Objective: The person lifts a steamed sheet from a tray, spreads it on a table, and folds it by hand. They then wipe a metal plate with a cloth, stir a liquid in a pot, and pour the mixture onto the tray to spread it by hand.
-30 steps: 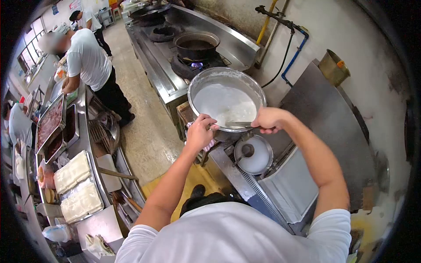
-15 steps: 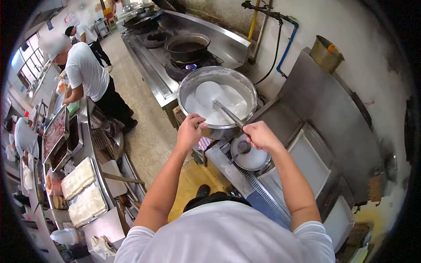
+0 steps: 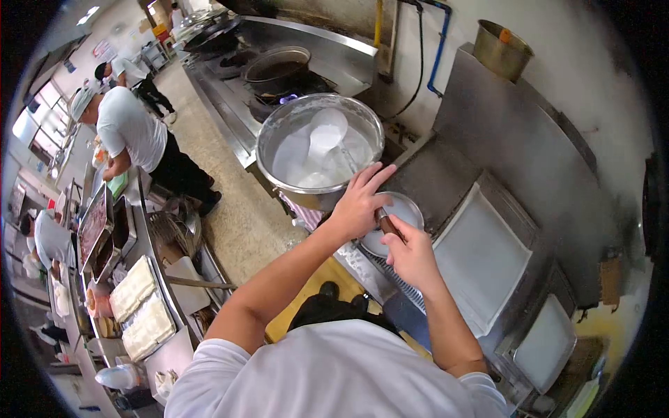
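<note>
A large metal pot (image 3: 268,174) holds white liquid. Over it is a long-handled ladle (image 3: 334,120), its round bowl raised at the far side with white liquid at its lip. My right hand (image 3: 412,254) is wrapped round the ladle's brown handle end. Farther up, my left hand (image 3: 357,207) lies across the shaft, some fingers curled over it and others stretched out. That hand hides part of the shaft. Beneath my hands, a round metal lid (image 3: 403,209) is partly covered.
Behind the pot, a dark wok (image 3: 277,68) sits by a lit burner (image 3: 287,99). A pale rectangular tray (image 3: 481,254) lies to the right. On the left counter are white slabs (image 3: 150,327) and a deep tray (image 3: 97,226). A co-worker (image 3: 132,129) bends over that counter.
My left hand has come from the pot's near rim onto the ladle's shaft. The ladle's bowl has risen out of the liquid, and my right hand has moved slightly lower in view.
</note>
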`<state>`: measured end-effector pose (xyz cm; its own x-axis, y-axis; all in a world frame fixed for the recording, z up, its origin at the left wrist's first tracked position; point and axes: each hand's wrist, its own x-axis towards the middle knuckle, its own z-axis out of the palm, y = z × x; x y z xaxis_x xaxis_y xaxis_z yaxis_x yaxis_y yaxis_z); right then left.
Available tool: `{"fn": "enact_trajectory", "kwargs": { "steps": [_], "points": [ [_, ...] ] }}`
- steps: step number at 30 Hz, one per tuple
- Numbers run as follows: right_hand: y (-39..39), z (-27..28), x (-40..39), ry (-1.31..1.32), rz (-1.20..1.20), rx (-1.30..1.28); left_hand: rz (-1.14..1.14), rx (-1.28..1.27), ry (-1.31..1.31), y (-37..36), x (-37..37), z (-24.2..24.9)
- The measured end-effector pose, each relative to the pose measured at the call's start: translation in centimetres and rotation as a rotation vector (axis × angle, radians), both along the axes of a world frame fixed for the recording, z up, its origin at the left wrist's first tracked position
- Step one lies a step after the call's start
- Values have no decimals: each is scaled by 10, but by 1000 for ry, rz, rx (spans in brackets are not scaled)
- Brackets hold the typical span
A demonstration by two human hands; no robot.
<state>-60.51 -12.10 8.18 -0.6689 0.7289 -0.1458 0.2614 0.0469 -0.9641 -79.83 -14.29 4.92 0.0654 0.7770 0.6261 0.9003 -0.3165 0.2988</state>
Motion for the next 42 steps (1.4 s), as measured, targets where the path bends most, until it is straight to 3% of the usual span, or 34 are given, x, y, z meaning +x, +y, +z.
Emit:
{"fn": "enact_trajectory", "kwargs": {
  "steps": [1,5,8,12,15,17,22,24,29,33,40,42],
  "points": [
    [-1,11,11,23,52,-110,-103,11,-2,8,-1,-1],
    [9,13,40,612,78,-583,-276,80,-170,30,3,13],
    [32,-24,40,539,-69,-649,-189,151,-415,42,3,38],
    [43,-109,6,55,-228,-477,-93,61,-788,60,-28,54],
    [40,-166,-31,-95,-268,-595,-97,84,-990,70,-57,67],
    [36,-190,-55,-149,-294,-631,-87,96,-1004,84,-90,61],
    [43,-261,-102,-295,-410,-803,-135,142,-1450,121,-161,43],
    [44,-275,-114,-251,-495,-848,-108,145,-1627,134,-186,35],
    [59,-306,-113,-128,-607,-899,-29,161,-1701,156,-241,8],
    [63,-251,-114,-72,-753,-748,-11,222,-1751,159,-275,-1],
    [116,-193,-84,32,-752,-37,-19,373,-1763,139,-325,-2],
    [126,-125,-103,13,-762,-49,-26,409,-1760,128,-337,-3]
  ]
}}
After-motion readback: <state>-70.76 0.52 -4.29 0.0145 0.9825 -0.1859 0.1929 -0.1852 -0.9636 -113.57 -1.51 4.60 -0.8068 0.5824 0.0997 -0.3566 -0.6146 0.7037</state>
